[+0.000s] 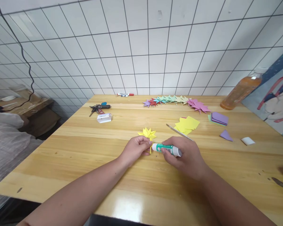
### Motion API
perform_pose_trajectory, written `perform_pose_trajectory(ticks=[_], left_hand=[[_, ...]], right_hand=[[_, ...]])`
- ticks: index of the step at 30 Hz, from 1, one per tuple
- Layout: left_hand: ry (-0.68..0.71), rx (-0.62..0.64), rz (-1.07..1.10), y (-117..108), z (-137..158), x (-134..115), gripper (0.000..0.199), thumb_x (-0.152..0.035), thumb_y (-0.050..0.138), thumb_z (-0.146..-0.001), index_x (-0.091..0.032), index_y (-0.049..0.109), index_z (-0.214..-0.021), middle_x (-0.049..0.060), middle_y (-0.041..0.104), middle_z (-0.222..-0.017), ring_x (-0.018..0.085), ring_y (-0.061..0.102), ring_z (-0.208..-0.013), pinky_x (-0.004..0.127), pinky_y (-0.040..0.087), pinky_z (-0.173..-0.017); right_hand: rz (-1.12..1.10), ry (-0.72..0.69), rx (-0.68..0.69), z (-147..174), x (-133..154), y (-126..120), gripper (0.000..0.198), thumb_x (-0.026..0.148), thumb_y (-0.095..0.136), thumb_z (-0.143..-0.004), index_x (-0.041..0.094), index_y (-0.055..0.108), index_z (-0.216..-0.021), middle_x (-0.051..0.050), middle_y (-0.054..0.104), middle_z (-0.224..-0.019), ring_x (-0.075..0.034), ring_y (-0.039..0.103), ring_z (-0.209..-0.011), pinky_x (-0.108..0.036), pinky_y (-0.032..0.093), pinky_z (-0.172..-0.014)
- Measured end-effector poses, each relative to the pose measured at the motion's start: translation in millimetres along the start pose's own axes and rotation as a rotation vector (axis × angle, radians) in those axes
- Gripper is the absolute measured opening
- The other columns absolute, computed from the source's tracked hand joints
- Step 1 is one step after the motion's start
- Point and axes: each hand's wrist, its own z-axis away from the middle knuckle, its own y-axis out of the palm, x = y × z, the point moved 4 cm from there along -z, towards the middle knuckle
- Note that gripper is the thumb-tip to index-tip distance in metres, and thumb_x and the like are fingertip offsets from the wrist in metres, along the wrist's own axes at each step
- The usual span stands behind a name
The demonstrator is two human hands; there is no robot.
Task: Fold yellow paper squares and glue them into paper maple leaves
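My left hand [137,147] pinches a small folded piece of yellow paper [150,148] just above the wooden table. In my right hand [185,155] is a green and white glue stick [166,148], its left end against or very close to that piece. A thin silver metal strip [178,131] juts out behind my right hand; I cannot tell whether the fingers hold it or it lies on the table. Right beyond my left hand sits a yellow pointed folded-paper shape [148,133]. Several loose yellow sheets [187,124] lie past the metal strip.
Along the back runs a curved row of coloured folded-paper pieces [173,99]. Keys [100,107], a small white box [104,118] and a marker [125,94] are at left. On the right are stacked coloured paper [219,118], a purple triangle [226,135], a white piece [247,141] and a bottle [241,89].
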Motion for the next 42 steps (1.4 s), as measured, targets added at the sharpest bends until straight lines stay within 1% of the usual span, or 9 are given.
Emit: perform_pose_trajectory(ticks=[9, 17, 28, 30, 32, 35, 37, 40, 42], left_hand=[[-0.057, 0.074, 0.230, 1, 0, 5, 0.026, -0.033, 0.075, -0.063, -0.012, 0.067, -0.076, 0.007, 0.068, -0.079, 0.015, 0.063, -0.075, 0.029, 0.049, -0.075], [0.005, 0.067, 0.197, 0, -3, 6, 0.025, -0.033, 0.075, -0.063, -0.012, 0.070, -0.076, 0.006, 0.069, -0.081, 0.015, 0.061, -0.077, 0.031, 0.048, -0.080], [0.050, 0.070, 0.188, -3, 0, 0, 0.020, -0.028, 0.076, -0.064, -0.011, 0.070, -0.074, 0.005, 0.068, -0.076, 0.015, 0.063, -0.077, 0.029, 0.049, -0.079], [0.037, 0.073, 0.223, -2, 0, 0, 0.020, -0.027, 0.076, -0.064, -0.012, 0.069, -0.074, 0.005, 0.068, -0.077, 0.016, 0.064, -0.078, 0.030, 0.049, -0.078], [0.016, 0.066, 0.260, -2, 0, 1, 0.020, -0.026, 0.076, -0.064, -0.012, 0.068, -0.075, 0.004, 0.068, -0.076, 0.017, 0.065, -0.077, 0.029, 0.050, -0.077], [-0.006, 0.048, 0.306, -3, -2, 2, 0.019, -0.025, 0.076, -0.064, -0.011, 0.067, -0.074, 0.004, 0.068, -0.074, 0.017, 0.066, -0.075, 0.028, 0.050, -0.074], [-0.019, 0.046, 0.322, -4, -2, 2, 0.019, -0.024, 0.076, -0.064, -0.011, 0.067, -0.074, 0.004, 0.068, -0.073, 0.016, 0.066, -0.074, 0.027, 0.051, -0.072], [-0.031, 0.043, 0.333, -3, -2, 2, 0.019, -0.022, 0.078, -0.062, -0.012, 0.065, -0.073, 0.002, 0.066, -0.070, 0.016, 0.067, -0.072, 0.025, 0.051, -0.069], [-0.040, 0.036, 0.347, -2, -1, 1, 0.020, -0.020, 0.078, -0.060, -0.012, 0.065, -0.072, 0.001, 0.066, -0.069, 0.015, 0.067, -0.070, 0.024, 0.051, -0.067]], right_hand=[[0.232, -0.039, 0.039, 1, -2, 15, 0.021, 0.035, 0.047, -0.084, 0.021, 0.063, -0.080, -0.003, 0.064, -0.070, -0.016, 0.058, -0.068, -0.024, 0.036, -0.061], [0.309, -0.108, -0.052, 2, -1, 14, 0.017, 0.031, 0.050, -0.081, 0.021, 0.062, -0.076, -0.001, 0.061, -0.064, -0.014, 0.056, -0.064, -0.023, 0.032, -0.057], [0.300, -0.021, -0.065, -3, -8, 6, 0.017, 0.031, 0.052, -0.080, 0.021, 0.064, -0.073, -0.002, 0.063, -0.065, -0.015, 0.056, -0.064, -0.024, 0.035, -0.056], [0.185, 0.077, -0.119, -4, -18, -1, 0.017, 0.032, 0.054, -0.079, 0.021, 0.065, -0.077, -0.002, 0.063, -0.065, -0.014, 0.056, -0.062, -0.024, 0.037, -0.055], [-0.038, 0.241, -0.237, -5, -35, -11, 0.020, 0.037, 0.057, -0.078, 0.021, 0.066, -0.088, -0.001, 0.064, -0.072, -0.013, 0.056, -0.060, -0.024, 0.040, -0.054], [-0.531, 0.510, -0.402, -3, -71, -19, 0.041, 0.040, 0.063, -0.072, 0.023, 0.059, -0.109, -0.003, 0.063, -0.099, -0.014, 0.058, -0.071, -0.024, 0.048, -0.055], [-0.841, 0.628, -0.384, -3, -94, -17, 0.039, 0.038, 0.069, -0.066, 0.021, 0.061, -0.101, -0.003, 0.062, -0.101, -0.014, 0.059, -0.078, -0.025, 0.052, -0.061], [-1.057, 0.647, -0.334, -5, -120, -18, 0.030, 0.037, 0.070, -0.065, 0.021, 0.060, -0.089, -0.003, 0.064, -0.099, -0.014, 0.059, -0.084, -0.025, 0.053, -0.067], [-1.039, 0.600, -0.443, -4, -135, -27, 0.028, 0.040, 0.066, -0.069, 0.023, 0.056, -0.090, -0.003, 0.066, -0.098, -0.013, 0.059, -0.085, -0.024, 0.051, -0.066]])
